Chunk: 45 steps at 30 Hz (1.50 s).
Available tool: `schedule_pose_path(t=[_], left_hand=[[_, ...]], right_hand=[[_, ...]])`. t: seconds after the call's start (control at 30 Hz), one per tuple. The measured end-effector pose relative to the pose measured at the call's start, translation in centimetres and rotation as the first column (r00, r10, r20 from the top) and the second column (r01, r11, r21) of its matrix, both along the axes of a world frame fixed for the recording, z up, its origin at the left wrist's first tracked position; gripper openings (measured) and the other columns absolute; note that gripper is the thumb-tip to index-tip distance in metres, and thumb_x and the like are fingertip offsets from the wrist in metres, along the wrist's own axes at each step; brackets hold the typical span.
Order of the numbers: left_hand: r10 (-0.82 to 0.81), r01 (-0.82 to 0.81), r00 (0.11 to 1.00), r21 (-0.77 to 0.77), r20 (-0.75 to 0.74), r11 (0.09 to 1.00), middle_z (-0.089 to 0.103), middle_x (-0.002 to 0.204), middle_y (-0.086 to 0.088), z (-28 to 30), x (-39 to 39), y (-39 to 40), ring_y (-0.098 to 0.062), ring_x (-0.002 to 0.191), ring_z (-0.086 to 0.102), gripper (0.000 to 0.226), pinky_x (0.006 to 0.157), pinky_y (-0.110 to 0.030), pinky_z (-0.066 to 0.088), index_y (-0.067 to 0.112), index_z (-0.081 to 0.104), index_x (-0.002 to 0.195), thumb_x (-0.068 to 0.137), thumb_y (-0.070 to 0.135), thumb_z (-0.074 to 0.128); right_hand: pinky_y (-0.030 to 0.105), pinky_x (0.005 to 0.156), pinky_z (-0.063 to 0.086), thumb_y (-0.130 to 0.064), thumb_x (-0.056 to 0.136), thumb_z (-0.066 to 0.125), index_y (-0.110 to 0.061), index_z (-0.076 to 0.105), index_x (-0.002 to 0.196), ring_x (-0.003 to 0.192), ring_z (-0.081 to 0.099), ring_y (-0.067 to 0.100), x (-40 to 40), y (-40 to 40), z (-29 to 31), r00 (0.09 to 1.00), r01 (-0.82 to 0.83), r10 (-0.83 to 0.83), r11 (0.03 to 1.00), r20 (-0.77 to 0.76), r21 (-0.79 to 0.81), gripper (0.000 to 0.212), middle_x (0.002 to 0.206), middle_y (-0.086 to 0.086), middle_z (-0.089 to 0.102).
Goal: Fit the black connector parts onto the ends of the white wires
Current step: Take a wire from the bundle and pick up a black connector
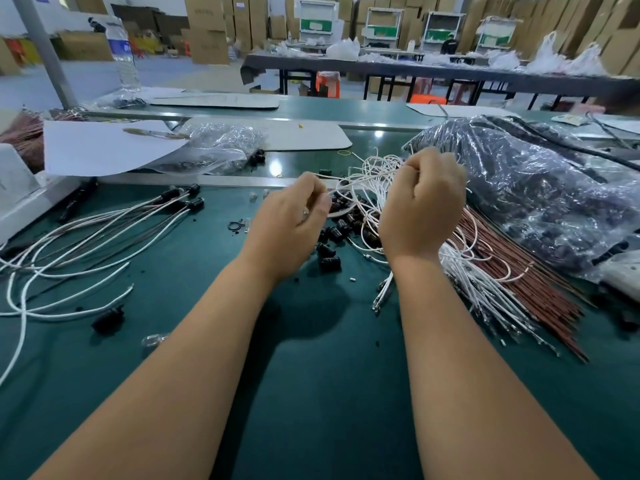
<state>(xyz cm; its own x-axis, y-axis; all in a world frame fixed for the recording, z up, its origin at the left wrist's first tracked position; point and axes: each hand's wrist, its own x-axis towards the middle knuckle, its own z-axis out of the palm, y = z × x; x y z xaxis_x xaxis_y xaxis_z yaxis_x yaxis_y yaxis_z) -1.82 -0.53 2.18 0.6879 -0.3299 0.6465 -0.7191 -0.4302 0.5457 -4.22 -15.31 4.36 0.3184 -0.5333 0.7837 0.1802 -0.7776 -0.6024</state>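
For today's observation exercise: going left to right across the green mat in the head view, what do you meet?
Finished white wires with black connectors → left hand → loose black connector parts → right hand → bundle of brown wires.

Two hands work above the green counter (311, 393). Left of them lie four finished wires (104, 223) capped with black connectors (194, 204). One water bottle (124, 53) stands far behind. Two plastic bags (221, 147) flank the hands; loose connectors (329, 263) are too heaped to count.
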Motion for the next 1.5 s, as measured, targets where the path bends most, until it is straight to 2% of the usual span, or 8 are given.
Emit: schedule_pose_path(t=[0.2, 0.3, 0.4, 0.5, 0.7, 0.9, 1.17, 1.5], left_hand=[[0.146, -0.146, 0.989, 0.013, 0.005, 0.989, 0.053, 0.062, 0.006, 0.0, 0.6, 1.2, -0.014, 0.058, 0.046, 0.017, 0.056, -0.029, 0.037, 0.010, 0.062, 0.083, 0.094, 0.016, 0.051], [0.233, -0.242, 0.966, 0.074, 0.113, 0.967, 0.062, 0.075, -0.004, 0.1, 1.0, 1.7, -0.021, 0.067, 0.052, 0.016, 0.063, -0.031, 0.040, 0.005, 0.065, 0.089, 0.095, 0.012, 0.052], [0.213, -0.235, 0.964, 0.140, 0.157, 0.962, 0.066, 0.085, -0.006, 0.1, 0.9, 1.5, -0.026, 0.076, 0.055, 0.016, 0.070, -0.034, 0.043, 0.006, 0.067, 0.095, 0.096, 0.014, 0.053], [0.201, -0.221, 0.967, 0.125, 0.158, 0.967, 0.067, 0.091, -0.007, 0.2, 0.9, 1.2, -0.028, 0.082, 0.056, 0.018, 0.073, -0.038, 0.044, 0.009, 0.068, 0.099, 0.097, 0.017, 0.051], [0.300, -0.344, 0.928, 0.201, 0.218, 0.917, 0.070, 0.100, -0.003, 0.0, 1.6, 2.0, -0.028, 0.097, 0.058, 0.018, 0.093, -0.035, 0.030, 0.014, 0.069, 0.101, 0.098, 0.017, 0.051], [0.413, -0.455, 0.881, 0.172, 0.231, 0.874, 0.071, 0.098, 0.001, 0.1, 1.5, 2.7, -0.025, 0.094, 0.058, 0.021, 0.088, -0.031, 0.025, 0.018, 0.070, 0.102, 0.099, 0.021, 0.050], [0.195, -0.241, 0.959, 0.226, 0.206, 0.944, 0.073, 0.095, -0.006, 0.4, 0.9, 1.7, -0.031, 0.094, 0.063, 0.017, 0.088, -0.045, 0.044, 0.011, 0.072, 0.102, 0.094, 0.013, 0.057], [0.354, -0.391, 0.904, 0.127, 0.240, 0.912, 0.072, 0.092, 0.003, 0.2, 1.2, 2.4, -0.018, 0.108, 0.055, 0.012, 0.098, -0.036, 0.020, 0.021, 0.074, 0.094, 0.091, 0.024, 0.063]], right_hand=[[0.029, 0.068, 0.036, -0.008, 0.083, 0.038, -0.016, 0.049, 0.072, 0.069, 0.038, 0.007, 0.1, -1.8, 0.1, 0.987, 0.155, -0.132, 0.930, -0.091, 0.334, 0.017, 0.070, -0.009, 0.045], [0.033, 0.089, 0.034, -0.005, 0.085, 0.044, -0.015, 0.064, 0.095, 0.100, 0.049, 0.019, 0.0, -1.5, -0.1, 0.935, 0.259, -0.254, 0.966, -0.246, -0.012, 0.025, 0.104, 0.003, 0.060], [0.038, 0.104, 0.025, 0.001, 0.078, 0.048, -0.010, 0.067, 0.108, 0.119, 0.049, 0.026, 0.2, 0.5, -0.5, 0.954, -0.012, -0.106, 0.922, -0.282, -0.387, 0.037, 0.119, 0.007, 0.061], [0.032, 0.097, 0.025, -0.010, 0.084, 0.050, -0.009, 0.070, 0.102, 0.105, 0.056, 0.026, 0.4, 2.7, -1.1, 0.910, -0.301, 0.095, 0.821, -0.403, -0.485, 0.026, 0.103, 0.005, 0.068], [0.027, 0.077, 0.021, -0.015, 0.096, 0.051, -0.009, 0.069, 0.095, 0.088, 0.048, 0.021, 1.1, 1.7, -1.8, 0.920, -0.262, 0.125, 0.901, -0.372, -0.345, 0.019, 0.088, 0.004, 0.062], [0.030, 0.075, 0.025, -0.022, 0.088, 0.042, -0.011, 0.062, 0.073, 0.078, 0.050, 0.022, 0.7, 2.0, -1.7, 0.889, -0.256, 0.111, 0.924, -0.444, -0.282, 0.027, 0.073, 0.001, 0.060], [0.039, 0.080, 0.039, -0.011, 0.095, 0.051, -0.003, 0.066, 0.093, 0.087, 0.055, 0.027, 0.9, 2.9, -1.9, 0.800, -0.518, 0.373, 0.825, -0.470, -0.225, 0.017, 0.089, 0.010, 0.067], [0.034, 0.064, 0.039, -0.011, 0.095, 0.053, -0.007, 0.065, 0.090, 0.074, 0.050, 0.020, 1.2, 2.9, -2.3, 0.800, -0.514, 0.417, 0.848, -0.432, -0.132, 0.013, 0.080, 0.005, 0.064]])
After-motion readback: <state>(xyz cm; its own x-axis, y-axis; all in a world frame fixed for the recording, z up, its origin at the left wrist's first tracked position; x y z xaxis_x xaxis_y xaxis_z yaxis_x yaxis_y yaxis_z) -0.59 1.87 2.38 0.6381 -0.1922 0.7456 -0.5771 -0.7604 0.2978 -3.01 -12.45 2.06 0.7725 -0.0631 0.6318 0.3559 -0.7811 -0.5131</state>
